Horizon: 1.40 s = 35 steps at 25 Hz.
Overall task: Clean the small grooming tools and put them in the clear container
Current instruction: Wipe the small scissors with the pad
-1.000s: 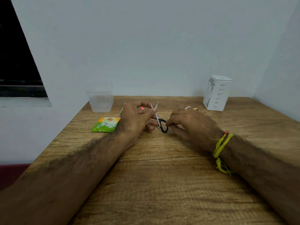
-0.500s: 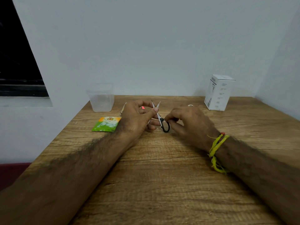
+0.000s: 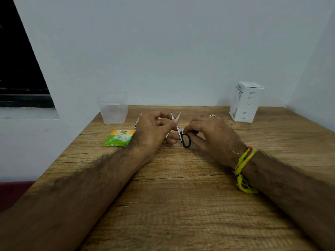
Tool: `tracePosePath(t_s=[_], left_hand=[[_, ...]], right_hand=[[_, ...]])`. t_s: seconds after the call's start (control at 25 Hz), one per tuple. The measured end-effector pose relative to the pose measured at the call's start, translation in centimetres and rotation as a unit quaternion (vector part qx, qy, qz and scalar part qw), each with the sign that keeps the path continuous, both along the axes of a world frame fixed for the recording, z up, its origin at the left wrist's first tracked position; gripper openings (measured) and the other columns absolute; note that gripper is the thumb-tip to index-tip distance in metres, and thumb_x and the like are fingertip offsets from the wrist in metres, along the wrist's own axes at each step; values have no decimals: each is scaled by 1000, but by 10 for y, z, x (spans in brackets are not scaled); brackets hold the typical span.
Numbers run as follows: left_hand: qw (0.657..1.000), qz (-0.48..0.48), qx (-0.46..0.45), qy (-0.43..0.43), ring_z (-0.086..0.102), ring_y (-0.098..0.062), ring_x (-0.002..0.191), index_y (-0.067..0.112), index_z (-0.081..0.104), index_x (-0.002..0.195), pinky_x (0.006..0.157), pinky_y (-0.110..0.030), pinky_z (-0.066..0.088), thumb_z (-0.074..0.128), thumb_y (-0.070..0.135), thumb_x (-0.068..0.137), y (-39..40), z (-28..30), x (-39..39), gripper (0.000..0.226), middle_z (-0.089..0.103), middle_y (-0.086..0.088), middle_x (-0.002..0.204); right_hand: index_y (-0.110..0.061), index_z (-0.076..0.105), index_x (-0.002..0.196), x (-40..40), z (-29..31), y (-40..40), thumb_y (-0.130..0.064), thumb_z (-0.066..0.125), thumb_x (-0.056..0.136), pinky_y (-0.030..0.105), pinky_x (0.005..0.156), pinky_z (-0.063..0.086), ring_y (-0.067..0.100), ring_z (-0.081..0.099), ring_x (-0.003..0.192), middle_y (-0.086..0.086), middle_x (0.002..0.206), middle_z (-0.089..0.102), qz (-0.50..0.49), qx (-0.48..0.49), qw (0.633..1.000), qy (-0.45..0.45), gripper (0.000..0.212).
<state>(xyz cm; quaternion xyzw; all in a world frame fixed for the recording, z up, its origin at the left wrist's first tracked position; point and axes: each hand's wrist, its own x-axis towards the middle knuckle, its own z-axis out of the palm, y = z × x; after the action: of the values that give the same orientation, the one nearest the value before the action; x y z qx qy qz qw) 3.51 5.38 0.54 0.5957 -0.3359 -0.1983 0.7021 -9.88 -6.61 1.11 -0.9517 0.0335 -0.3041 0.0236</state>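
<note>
One pair of small scissors [image 3: 178, 128], one clear container [image 3: 113, 108] at the bench's [image 3: 181, 196] far-left corner, one sachet [image 3: 118, 138], one white box [image 3: 244, 102]. Scissors sat between both hands, blades apart: left hand [image 3: 154, 131] gripped the blades, right hand [image 3: 212, 134] pinched the black handle. Something thin behind the left hand was mostly hidden.

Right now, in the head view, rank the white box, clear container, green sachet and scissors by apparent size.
1. white box
2. clear container
3. green sachet, though it lies flat and nearer
4. scissors, partly hidden by both hands
</note>
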Motion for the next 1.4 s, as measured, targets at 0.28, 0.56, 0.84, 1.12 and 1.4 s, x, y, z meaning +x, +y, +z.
tracePosePath(t_s=[0.28,0.56,0.84,1.12,1.4], left_hand=[[1000,1,0,21,70,-23,52,0,65,104,43,-26,53,73,6,90,2,2,-1,17,74,-9,71],[1000,10,2,14,72,-26,56,0,62,101,45,-28,56,71,5,91,3,3,-4,14,74,-14,76],[999,41,-10,-15,75,-28,63,2,62,102,53,-32,61,72,11,92,4,5,-8,17,76,-11,77],[996,71,-52,-33,76,-28,64,-1,60,106,53,-32,61,69,13,95,2,6,-16,20,76,-13,80],[994,77,-63,-44,75,-27,61,-3,58,107,50,-30,59,67,10,95,2,6,-17,19,75,-16,83]], right_hand=[[-18,73,97,3,1,2,-21,57,91,44,73,50,23,62,86,-3,92,66,-10,-14,1000,17,17],[-22,77,84,-8,4,11,-14,69,87,12,63,43,1,62,69,-14,73,69,-94,222,968,-66,12],[-22,74,73,4,-2,21,-17,72,84,9,53,44,2,62,65,-9,67,69,-182,345,916,-98,12],[-11,76,78,10,-3,30,-13,73,88,16,57,45,6,58,63,7,77,75,-114,512,839,-147,10],[-12,76,81,8,1,32,-14,68,93,16,57,46,8,57,67,7,77,73,-113,510,844,-124,14]])
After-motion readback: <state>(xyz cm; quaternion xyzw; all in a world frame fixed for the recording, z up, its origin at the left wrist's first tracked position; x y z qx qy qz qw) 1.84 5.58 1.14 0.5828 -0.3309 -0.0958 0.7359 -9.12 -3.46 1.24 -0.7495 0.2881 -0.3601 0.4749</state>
